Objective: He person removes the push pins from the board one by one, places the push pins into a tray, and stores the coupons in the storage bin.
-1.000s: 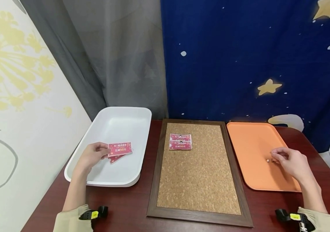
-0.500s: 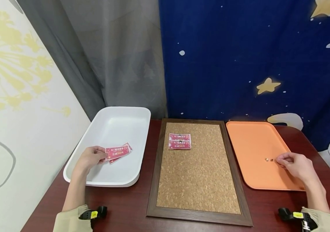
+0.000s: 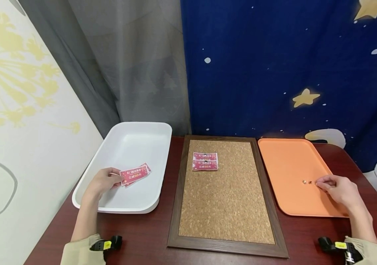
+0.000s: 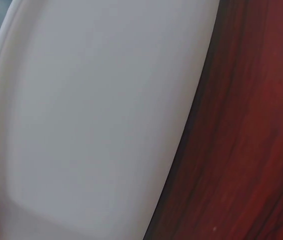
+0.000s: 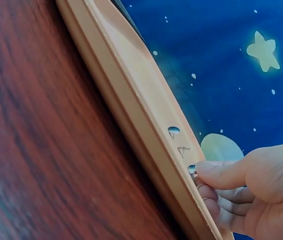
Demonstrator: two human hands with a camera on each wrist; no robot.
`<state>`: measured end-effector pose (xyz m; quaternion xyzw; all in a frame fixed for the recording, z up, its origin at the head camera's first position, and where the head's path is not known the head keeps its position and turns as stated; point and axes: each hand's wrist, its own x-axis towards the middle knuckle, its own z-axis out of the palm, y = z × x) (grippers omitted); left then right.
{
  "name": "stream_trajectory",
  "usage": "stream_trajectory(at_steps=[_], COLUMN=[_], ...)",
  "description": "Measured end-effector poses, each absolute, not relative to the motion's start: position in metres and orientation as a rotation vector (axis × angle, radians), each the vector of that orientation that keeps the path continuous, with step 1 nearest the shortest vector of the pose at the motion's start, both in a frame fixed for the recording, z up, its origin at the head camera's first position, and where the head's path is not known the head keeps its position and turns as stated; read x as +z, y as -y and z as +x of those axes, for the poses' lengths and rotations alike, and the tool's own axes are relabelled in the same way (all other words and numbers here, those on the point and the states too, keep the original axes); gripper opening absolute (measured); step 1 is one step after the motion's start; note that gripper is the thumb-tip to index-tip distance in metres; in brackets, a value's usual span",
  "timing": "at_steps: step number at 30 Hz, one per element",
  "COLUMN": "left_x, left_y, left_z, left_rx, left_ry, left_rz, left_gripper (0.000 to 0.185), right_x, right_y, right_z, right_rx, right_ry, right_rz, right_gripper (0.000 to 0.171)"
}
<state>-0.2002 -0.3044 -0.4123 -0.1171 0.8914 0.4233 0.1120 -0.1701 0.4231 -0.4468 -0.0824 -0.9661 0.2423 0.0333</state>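
Note:
In the head view my left hand (image 3: pixel 104 181) pinches the left end of a red coupon (image 3: pixel 134 175) inside the white tray (image 3: pixel 137 141). A second red coupon (image 3: pixel 147 167) lies mostly hidden under it. Over the orange tray (image 3: pixel 292 158), my right hand (image 3: pixel 339 189) has thumb and fingertips closed on a thumbtack (image 5: pixel 192 169), best seen in the right wrist view. Two more loose thumbtacks lie beside it: one shiny-headed tack (image 5: pixel 173 131) and one tipped tack (image 5: pixel 183 150). The left wrist view shows tray and table, but neither the coupons nor the fingers.
A cork board (image 3: pixel 225 198) in a brown frame lies between the trays. Two overlapping coupons (image 3: pixel 205 165) with small dark pin heads are near its upper left. The dark red table (image 3: pixel 135 232) carries everything, with curtains (image 3: pixel 241 73) behind.
The left hand has turned the upper coupon and lowered it slightly, covering more of the one beneath. My right hand has shifted a little right, uncovering tacks. The last half second shows hardly any movement.

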Motion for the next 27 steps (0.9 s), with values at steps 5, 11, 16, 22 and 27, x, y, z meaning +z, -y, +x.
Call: stream_trajectory(at_steps=[5, 11, 16, 22, 27], left_x=[-0.414, -0.412, -0.41, -0.408, -0.405], left_y=[0.307, 0.309, 0.308, 0.308, 0.302], left_z=[-0.2, -0.199, -0.197, -0.197, -0.197], left_rx=[1.259, 1.252, 1.245, 1.228, 1.239], left_ry=[-2.627, -2.645, -2.668, -2.728, -2.778], left_rz=[-0.334, -0.363, -0.395, -0.412, -0.411], left_gripper=[0.035, 0.038, 0.04, 0.042, 0.04], right_x=[-0.446, -0.445, -0.443, -0.437, -0.431], right_y=[-0.422, -0.424, -0.423, -0.419, -0.414], right_z=[-0.169, -0.168, -0.166, -0.164, -0.165], right_rx=[0.752, 0.752, 0.735, 0.723, 0.738], right_ry=[2.97, 2.961, 2.936, 2.893, 2.854], right_rz=[-0.25, -0.256, -0.238, -0.223, -0.197], right_gripper=[0.022, 0.026, 0.032, 0.033, 0.032])
